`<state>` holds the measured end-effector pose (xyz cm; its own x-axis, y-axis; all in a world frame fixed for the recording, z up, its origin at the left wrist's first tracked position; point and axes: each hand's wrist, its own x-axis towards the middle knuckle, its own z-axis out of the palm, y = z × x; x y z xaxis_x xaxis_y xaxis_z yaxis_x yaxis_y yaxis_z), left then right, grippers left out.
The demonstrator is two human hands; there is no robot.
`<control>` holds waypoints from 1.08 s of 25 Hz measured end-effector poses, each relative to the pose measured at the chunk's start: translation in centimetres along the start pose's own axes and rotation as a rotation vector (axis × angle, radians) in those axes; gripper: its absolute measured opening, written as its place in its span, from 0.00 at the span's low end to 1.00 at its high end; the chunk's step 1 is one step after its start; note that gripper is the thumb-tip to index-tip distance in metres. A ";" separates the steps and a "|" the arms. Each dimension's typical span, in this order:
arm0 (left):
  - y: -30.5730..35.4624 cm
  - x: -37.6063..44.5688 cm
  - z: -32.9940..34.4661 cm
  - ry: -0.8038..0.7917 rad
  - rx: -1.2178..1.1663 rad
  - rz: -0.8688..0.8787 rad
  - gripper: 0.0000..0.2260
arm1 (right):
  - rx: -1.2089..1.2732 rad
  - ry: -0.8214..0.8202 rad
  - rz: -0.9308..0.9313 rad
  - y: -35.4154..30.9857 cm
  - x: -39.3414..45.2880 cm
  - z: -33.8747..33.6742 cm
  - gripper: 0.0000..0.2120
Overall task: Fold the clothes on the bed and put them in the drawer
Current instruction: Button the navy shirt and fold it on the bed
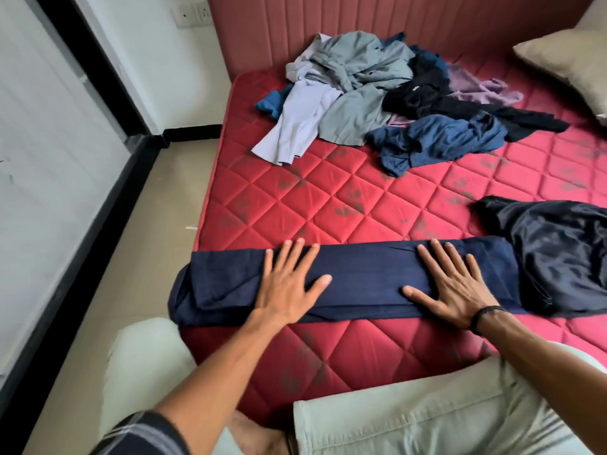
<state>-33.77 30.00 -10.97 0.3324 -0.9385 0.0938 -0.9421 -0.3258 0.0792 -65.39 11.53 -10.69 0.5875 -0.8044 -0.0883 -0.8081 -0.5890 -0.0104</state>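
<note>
Beige pillow (571,65) far right against padded red headboard (361,27). Wall switch plate (193,14) far left. Tiled floor (131,257) left.

Bare forearms; dark striped short sleeve (144,431) on the left arm, black braided wristband (483,316) on the right wrist, pale grey-green trousers (427,418) with stitched seams over both legs

navy garment (361,277), red diamond-quilted mattress (328,205), pink ribbed headboard (361,24), beige pillow (568,64)
</note>
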 end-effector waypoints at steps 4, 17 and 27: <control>-6.4 -2.5 0.2 0.035 0.000 -0.136 0.37 | 0.048 -0.031 0.227 1.0 -0.2 -0.2 0.42; -13.0 -5.1 -0.7 0.033 -0.028 -0.393 0.39 | 0.241 0.221 0.649 2.2 -2.6 -3.2 0.30; -2.3 1.3 -4.1 0.347 -0.227 0.058 0.26 | 0.419 0.204 0.955 1.5 -3.0 -3.5 0.33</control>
<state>-30.99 30.01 -6.96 0.3111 -0.8472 0.4306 -0.9390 -0.2040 0.2769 -68.26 12.79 -6.93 -0.3335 -0.9400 -0.0726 -0.8659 0.3359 -0.3707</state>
